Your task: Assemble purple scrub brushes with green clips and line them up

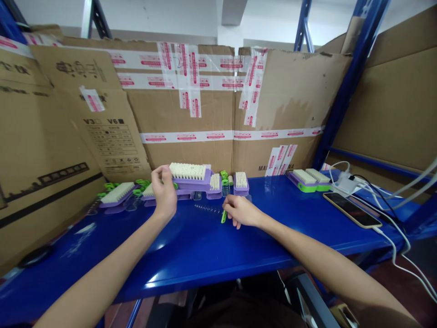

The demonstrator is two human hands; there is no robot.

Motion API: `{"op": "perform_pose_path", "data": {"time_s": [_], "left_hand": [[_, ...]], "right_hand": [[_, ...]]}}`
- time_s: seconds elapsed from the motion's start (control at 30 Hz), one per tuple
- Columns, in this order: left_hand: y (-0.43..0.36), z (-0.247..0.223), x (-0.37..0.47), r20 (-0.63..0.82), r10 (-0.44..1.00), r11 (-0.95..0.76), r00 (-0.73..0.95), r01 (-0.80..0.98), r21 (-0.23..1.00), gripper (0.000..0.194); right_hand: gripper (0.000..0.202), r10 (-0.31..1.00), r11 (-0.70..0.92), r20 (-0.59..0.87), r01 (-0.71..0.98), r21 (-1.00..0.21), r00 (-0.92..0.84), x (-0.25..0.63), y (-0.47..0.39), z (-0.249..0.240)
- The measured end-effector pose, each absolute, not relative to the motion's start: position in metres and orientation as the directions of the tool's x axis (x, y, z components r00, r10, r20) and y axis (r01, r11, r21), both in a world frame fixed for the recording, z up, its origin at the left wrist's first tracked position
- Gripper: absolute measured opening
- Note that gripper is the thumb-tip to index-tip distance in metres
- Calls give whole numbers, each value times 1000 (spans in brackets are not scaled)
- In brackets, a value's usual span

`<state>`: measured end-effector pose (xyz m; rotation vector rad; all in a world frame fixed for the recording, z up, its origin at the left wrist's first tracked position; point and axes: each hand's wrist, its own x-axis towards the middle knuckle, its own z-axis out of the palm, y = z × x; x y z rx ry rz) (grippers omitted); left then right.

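Note:
My left hand (165,193) grips a purple brush head with cream bristles (188,171), raised above the blue table with the bristles up. Pinched in the fingers of my right hand (241,210) is a small green part (224,217), close to the tabletop. A thin metal spring (207,208) lies just left of that hand. Behind the hands stand more purple brushes, among them one (241,182) at the middle and one (118,193) at the left. Several green clips (224,176) and clear plastic pieces stand between them.
Two purple and green brushes (309,178) sit together at the back right. Beside them are a phone (351,209), a white charger (346,183) and tangled cables. Cardboard panels (205,111) wall the back and sides. A black round object (36,256) lies at the left edge.

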<state>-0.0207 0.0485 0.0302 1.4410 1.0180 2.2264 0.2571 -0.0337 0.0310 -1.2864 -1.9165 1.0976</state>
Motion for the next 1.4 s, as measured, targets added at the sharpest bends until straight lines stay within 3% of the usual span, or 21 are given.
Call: {"op": "perform_pose_path", "data": {"time_s": [0.2,0.57,1.4], "left_hand": [[41,35,-13,689,513,-715,-512,189,673,48],[34,40,-9,694,541,-701,-475,202,684,25],[35,39,-11,690,557,-700,-462,186,689,22]], "right_hand": [[18,936,208,21,502,-840,-352,257,-35,32],[17,928,226,-16,596,-771,-373,258,-35,33],[16,916,235,-35,604,-762,-401,262,-31,26]]}}
